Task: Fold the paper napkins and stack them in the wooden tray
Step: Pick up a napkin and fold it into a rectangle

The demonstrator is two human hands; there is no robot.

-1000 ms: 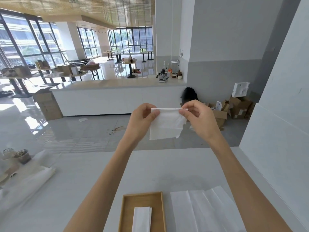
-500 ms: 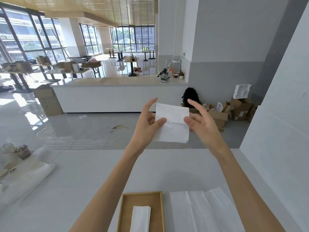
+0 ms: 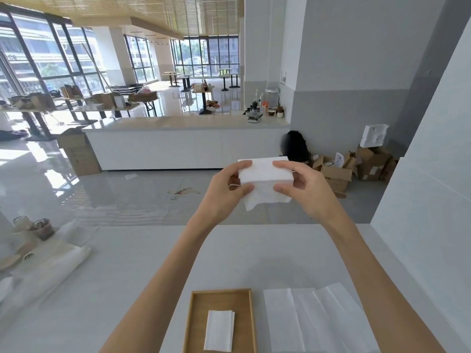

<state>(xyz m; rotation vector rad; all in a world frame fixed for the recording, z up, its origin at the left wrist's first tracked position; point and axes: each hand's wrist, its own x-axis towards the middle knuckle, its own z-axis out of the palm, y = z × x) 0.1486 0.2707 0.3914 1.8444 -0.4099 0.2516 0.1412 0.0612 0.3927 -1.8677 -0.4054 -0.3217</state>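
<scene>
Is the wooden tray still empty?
No, one folded napkin already lies flat inside the tray.

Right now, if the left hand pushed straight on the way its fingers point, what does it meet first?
The left hand points rightward across the held white paper napkin, so it would likely meet the right hand gripping the other side. Depth is unclear.

**An unfinished café or canteen hall**

The space looks like a large commercial room still being set up. Beyond the fingers (image 3: pixel 281 165) runs a long white service counter (image 3: pixel 186 146) carrying coffee gear (image 3: pixel 256 112). Farther past it stand pedestal tables (image 3: pixel 204 98) on a glossy floor before floor-to-ceiling windows (image 3: pixel 209 57). To the right of the fingers, opened cardboard boxes (image 3: pixel 356 166) and a foam packing insert (image 3: pixel 374 136) lie against the grey wall.
</scene>
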